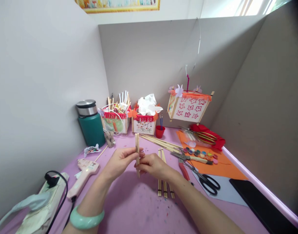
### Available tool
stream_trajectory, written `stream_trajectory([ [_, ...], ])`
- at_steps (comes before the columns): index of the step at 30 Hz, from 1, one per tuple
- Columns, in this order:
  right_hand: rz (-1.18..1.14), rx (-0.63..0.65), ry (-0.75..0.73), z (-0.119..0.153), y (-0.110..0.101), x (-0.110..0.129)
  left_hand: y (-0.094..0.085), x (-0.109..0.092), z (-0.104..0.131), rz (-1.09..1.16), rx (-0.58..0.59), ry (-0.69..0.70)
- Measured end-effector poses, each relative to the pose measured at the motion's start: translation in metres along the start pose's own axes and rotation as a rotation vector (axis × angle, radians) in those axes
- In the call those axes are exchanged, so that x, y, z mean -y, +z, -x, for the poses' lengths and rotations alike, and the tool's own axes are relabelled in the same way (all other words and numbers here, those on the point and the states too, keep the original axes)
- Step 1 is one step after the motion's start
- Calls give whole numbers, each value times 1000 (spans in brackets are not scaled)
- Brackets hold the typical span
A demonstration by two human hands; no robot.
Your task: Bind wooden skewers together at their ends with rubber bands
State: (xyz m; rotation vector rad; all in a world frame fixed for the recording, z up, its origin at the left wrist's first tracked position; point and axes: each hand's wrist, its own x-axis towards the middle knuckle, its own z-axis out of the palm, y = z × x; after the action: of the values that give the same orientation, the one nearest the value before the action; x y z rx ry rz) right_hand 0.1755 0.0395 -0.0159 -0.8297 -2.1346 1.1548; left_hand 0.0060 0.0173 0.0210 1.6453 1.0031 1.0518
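Both hands met over the middle of the tabletop (139, 208), clamped together on upright sticks (137, 152). The left hand (119, 162) pinched them from the left at mid-height; the right hand (154, 166) gripped from the right, fingers closed near the lower end. The sticks stood close to vertical, tops above both hands, bottom end just over the surface. The left wrist bore a green bangle (87, 219).

Open room: the purple tabletop lay bare in front of the hands toward the near edge, speckled with small paint spots. Just right of the right hand lay three more sticks (165, 188), pointing at the near edge. A longer bundle (158, 141) ran aslant toward the far edge.

Left edge: glue gun (83, 175), a power strip (46, 201) with a black plug, a teal flask (90, 125) near the far left corner. Far edge: two decorated boxes (115, 122) (144, 125), one holding sticks, one white tissue, and a small red cup (160, 131). Right side: orange sheet (224, 165) with paint pots (200, 153), pliers (184, 169), black scissors (207, 182), red cloth (212, 136), and a dark slab (261, 204) at the near right corner.

A paper lantern (189, 107) hung by a wire above the far right corner. Grey partitions closed in three sides, tight against the tabletop edges.
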Motion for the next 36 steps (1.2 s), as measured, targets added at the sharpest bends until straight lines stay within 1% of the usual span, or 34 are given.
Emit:
stream_trajectory([
  [5,22,4,-4,1,0,-3,0,2,0,-2,39,26],
  [10,42,-12,29,0,2,-3,1,-2,1,21,19,-19],
  [13,27,-24,39,0,2,-2,3,-6,1,61,-53,-21],
  [16,33,-10,36,0,2,-2,8,-10,-2,187,-173,25],
  [19,26,5,35,0,2,-3,12,-14,-6,273,-230,42],
  [23,19,20,45,0,0,-3,14,-17,-9,269,-215,27],
  [29,194,26,14,2,-3,2,14,-18,-8,281,-181,12],
  [36,248,3,-10,-2,3,-1,13,-19,-6,245,-214,36],
])
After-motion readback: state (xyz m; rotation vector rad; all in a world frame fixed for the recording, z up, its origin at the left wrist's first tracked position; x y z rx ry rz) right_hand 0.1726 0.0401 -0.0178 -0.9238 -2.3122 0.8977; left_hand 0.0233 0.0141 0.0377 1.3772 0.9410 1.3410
